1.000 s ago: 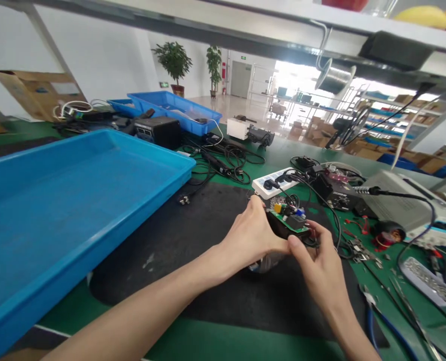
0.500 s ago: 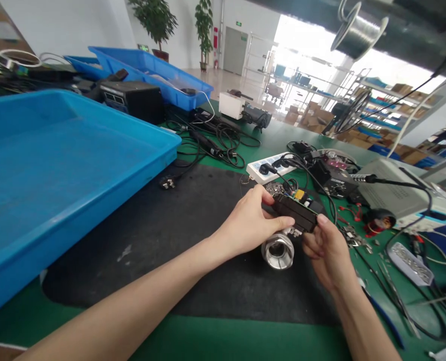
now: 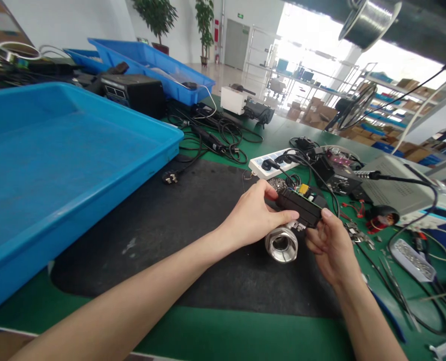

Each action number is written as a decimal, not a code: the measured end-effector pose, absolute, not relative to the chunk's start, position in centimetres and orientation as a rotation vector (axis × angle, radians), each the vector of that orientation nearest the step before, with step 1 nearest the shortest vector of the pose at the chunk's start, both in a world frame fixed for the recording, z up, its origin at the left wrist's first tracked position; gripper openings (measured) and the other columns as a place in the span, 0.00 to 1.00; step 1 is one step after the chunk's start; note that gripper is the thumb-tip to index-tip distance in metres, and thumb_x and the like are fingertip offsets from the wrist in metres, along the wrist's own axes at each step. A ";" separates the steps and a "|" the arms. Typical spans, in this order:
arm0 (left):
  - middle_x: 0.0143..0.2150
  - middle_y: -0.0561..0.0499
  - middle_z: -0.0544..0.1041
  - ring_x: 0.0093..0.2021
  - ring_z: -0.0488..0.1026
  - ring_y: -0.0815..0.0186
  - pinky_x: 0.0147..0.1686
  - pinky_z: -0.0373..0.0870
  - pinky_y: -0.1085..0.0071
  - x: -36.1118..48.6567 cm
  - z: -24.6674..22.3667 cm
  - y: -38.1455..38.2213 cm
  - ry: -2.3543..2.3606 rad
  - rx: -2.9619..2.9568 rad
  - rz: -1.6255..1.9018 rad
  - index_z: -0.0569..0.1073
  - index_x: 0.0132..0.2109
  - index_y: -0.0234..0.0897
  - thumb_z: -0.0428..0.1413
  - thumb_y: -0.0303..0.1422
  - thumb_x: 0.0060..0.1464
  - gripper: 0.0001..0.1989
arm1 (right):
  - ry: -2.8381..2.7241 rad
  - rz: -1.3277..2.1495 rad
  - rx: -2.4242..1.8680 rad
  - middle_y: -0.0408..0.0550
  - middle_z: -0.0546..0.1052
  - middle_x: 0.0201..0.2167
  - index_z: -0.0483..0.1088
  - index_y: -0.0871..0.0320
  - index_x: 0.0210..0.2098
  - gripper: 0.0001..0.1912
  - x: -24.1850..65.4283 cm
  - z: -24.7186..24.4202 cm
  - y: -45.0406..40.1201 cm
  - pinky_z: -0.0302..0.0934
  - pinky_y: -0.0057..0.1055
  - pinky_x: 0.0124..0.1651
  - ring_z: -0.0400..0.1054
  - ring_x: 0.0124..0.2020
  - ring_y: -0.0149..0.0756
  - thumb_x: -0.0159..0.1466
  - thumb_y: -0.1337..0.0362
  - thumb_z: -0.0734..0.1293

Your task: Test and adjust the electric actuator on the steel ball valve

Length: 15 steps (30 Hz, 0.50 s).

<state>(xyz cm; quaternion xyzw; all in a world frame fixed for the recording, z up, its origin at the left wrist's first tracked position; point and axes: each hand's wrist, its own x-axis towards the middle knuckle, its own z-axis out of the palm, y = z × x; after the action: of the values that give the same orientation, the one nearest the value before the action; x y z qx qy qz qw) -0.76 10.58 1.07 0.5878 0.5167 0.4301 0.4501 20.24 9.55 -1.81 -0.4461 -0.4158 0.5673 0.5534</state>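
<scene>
Both hands grip a black actuator housing (image 3: 301,208), whose open top shows a circuit board with a yellow component (image 3: 303,189). My left hand (image 3: 255,213) is closed on its left end, thumb along the near side. Closed on the right end is my right hand (image 3: 331,240), its thumb at the corner and fingers curled beneath. A shiny metal valve body (image 3: 282,244) with a hexagonal rim and round opening sits right below the housing, over the black mat (image 3: 208,271). The join between valve and housing is partly hidden.
A large blue tray (image 3: 133,183) stands at left. Behind the hands lie a white power strip (image 3: 270,163) and tangled cables. To the right are a grey instrument (image 3: 392,188), a white tray of small parts (image 3: 413,260), tweezers (image 3: 398,291) and blue-handled pliers (image 3: 388,313).
The camera view has shifted slightly, so the scene sits a little differently in the picture. Both hands keep the same hold on the black actuator housing.
</scene>
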 end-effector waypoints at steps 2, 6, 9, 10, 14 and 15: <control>0.38 0.50 0.81 0.35 0.78 0.64 0.33 0.70 0.72 -0.8 0.9 10.6 1.272 1.458 1.084 0.70 0.44 0.40 0.72 0.47 0.46 0.26 | -0.985 1.339 -1.063 0.33 0.56 0.24 0.70 0.58 0.37 0.18 20.3 -1.7 9.5 0.32 0.22 0.18 0.36 0.17 0.20 0.66 0.49 0.72; 0.40 0.48 0.82 0.35 0.78 0.64 0.32 0.69 0.73 -0.8 0.6 10.9 1.274 1.462 1.132 0.71 0.43 0.39 0.73 0.48 0.45 0.27 | -1.006 1.334 -1.090 0.35 0.62 0.28 0.71 0.58 0.39 0.19 20.2 -1.4 9.4 0.30 0.23 0.18 0.36 0.17 0.19 0.67 0.47 0.71; 0.41 0.48 0.82 0.35 0.78 0.64 0.32 0.69 0.73 -0.7 0.4 11.0 1.285 1.451 1.121 0.71 0.43 0.39 0.73 0.48 0.45 0.27 | -1.026 1.313 -1.117 0.35 0.62 0.27 0.70 0.58 0.37 0.20 20.0 -1.1 9.4 0.30 0.23 0.18 0.36 0.17 0.19 0.67 0.46 0.71; 0.41 0.48 0.82 0.35 0.78 0.63 0.32 0.69 0.72 -0.7 0.4 11.0 1.291 1.447 1.111 0.70 0.43 0.39 0.73 0.48 0.45 0.27 | -1.032 1.300 -1.129 0.34 0.59 0.25 0.68 0.58 0.36 0.21 19.9 -1.1 9.5 0.31 0.23 0.18 0.35 0.17 0.20 0.66 0.45 0.71; 0.38 0.50 0.81 0.36 0.80 0.60 0.35 0.72 0.69 -1.0 0.7 11.0 1.254 1.417 1.032 0.69 0.47 0.41 0.71 0.47 0.48 0.27 | -1.081 1.183 -1.214 0.31 0.48 0.21 0.66 0.56 0.34 0.23 19.7 -1.4 9.3 0.34 0.23 0.18 0.36 0.18 0.23 0.66 0.42 0.70; 0.37 0.50 0.81 0.36 0.81 0.59 0.35 0.74 0.67 -1.2 1.0 10.9 1.215 1.406 0.994 0.68 0.49 0.41 0.71 0.47 0.49 0.28 | -1.107 1.126 -1.246 0.31 0.48 0.21 0.68 0.56 0.37 0.23 19.7 -1.5 9.1 0.36 0.23 0.18 0.37 0.18 0.23 0.66 0.42 0.70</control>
<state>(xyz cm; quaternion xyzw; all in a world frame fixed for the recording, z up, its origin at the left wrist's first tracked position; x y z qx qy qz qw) -1.21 10.94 0.99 0.5799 0.5012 0.4101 0.4942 19.67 9.11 -1.49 -0.5232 -0.4649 0.4727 0.5354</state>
